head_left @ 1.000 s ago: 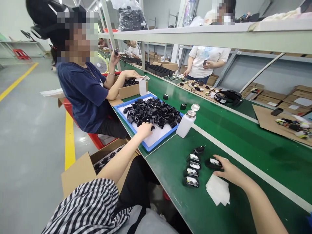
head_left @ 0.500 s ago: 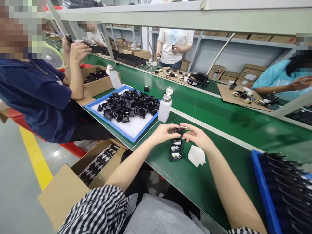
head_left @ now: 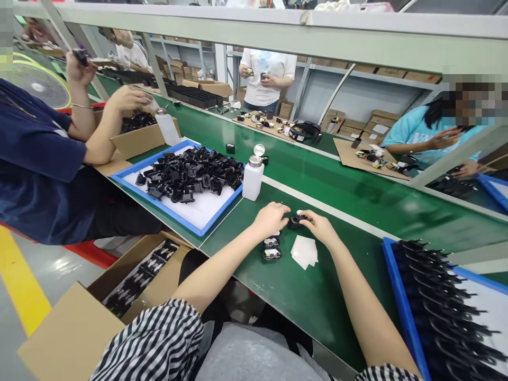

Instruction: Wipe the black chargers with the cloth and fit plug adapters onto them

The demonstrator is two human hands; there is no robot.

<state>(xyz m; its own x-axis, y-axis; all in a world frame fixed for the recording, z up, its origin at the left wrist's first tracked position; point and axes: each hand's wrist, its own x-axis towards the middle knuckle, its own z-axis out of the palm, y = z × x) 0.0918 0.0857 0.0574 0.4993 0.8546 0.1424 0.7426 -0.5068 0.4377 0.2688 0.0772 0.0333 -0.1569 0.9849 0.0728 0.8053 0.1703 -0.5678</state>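
Note:
My left hand [head_left: 272, 218] and my right hand [head_left: 318, 227] meet over the green belt [head_left: 357, 196], both closed on one small black plastic part [head_left: 296, 220] held between their fingertips. Just below the left hand lie two black parts with white labels [head_left: 271, 248] in a short row. A folded white cloth [head_left: 304, 251] lies under my right wrist. A white dispenser bottle [head_left: 253, 177] stands upright just beyond my hands.
A blue tray [head_left: 130, 182] heaped with black parts sits at the left. Another blue tray [head_left: 400, 301] of black parts is at the right. An open cardboard box [head_left: 63, 328] stands below the table edge. Other people work on the left and across the belt.
My view has swung right. Both hands have sunk closer to the belt, still holding the black part together. Fewer labelled parts show below the left hand.

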